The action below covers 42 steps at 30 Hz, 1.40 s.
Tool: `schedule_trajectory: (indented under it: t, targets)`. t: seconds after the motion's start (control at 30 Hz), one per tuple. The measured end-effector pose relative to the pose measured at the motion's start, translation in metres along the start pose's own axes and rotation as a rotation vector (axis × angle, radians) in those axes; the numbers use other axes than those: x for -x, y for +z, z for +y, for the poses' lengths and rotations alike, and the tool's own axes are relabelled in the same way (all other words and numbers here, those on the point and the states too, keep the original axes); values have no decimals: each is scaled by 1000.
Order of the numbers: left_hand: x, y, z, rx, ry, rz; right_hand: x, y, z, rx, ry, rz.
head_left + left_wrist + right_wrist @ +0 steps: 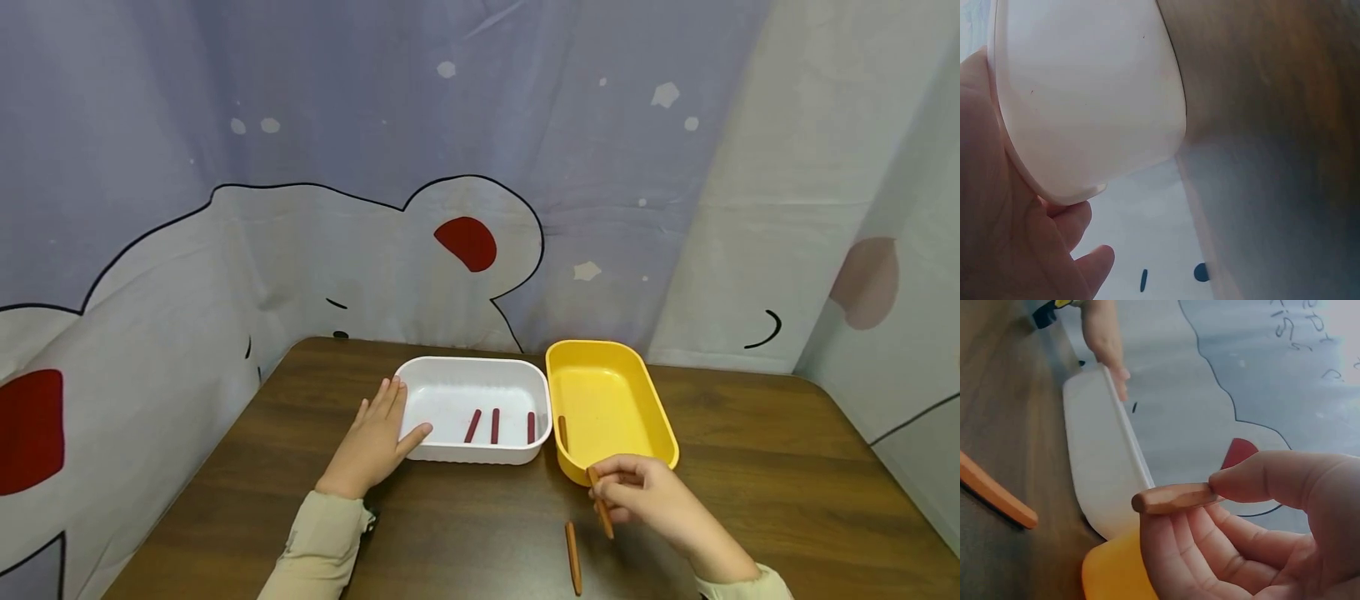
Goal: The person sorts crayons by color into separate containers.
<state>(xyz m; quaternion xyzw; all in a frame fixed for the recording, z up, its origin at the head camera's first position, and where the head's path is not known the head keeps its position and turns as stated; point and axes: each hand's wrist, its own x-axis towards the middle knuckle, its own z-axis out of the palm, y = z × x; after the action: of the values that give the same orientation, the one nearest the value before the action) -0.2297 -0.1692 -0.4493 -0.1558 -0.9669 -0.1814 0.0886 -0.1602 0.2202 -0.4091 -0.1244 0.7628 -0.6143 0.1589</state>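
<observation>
My right hand (630, 492) pinches a short orange-brown stick (1175, 499) between thumb and fingers, just over the near edge of the yellow tray (660, 408). Inside that tray, by its left wall, leans a similar brown stick (563, 433). Another orange-brown stick (573, 558) lies on the table below the right hand. With fingers extended, my left hand (378, 437) rests on the left rim of the white tray (442, 452), its thumb over the near corner. Dark red sticks (495, 426) lie in the white tray, toward its right side.
The two trays stand side by side near the back of the brown wooden table (450, 525). Behind and beside the table hangs a printed curtain (360, 250), close to its back edge.
</observation>
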Motion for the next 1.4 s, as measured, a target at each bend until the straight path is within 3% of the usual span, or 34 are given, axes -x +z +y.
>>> schedule_trajectory:
  t: [0.3,0.53,0.93,1.1,1.4]
  targets:
    - [1,0,2,4,-7,-8,-14,-18,-12,-28,-61,35]
    - [0,-1,5,12,-10,-17,-32,-26,-18,38,-45,174]
    - [0,1,9,17,-4,-10,-67,-29,1,281,2,286]
    - [-1,1,10,12,6,-6,-77,-30,9,387,70,327]
    - [-1,2,11,5,5,-12,-85,-27,12,490,141,339]
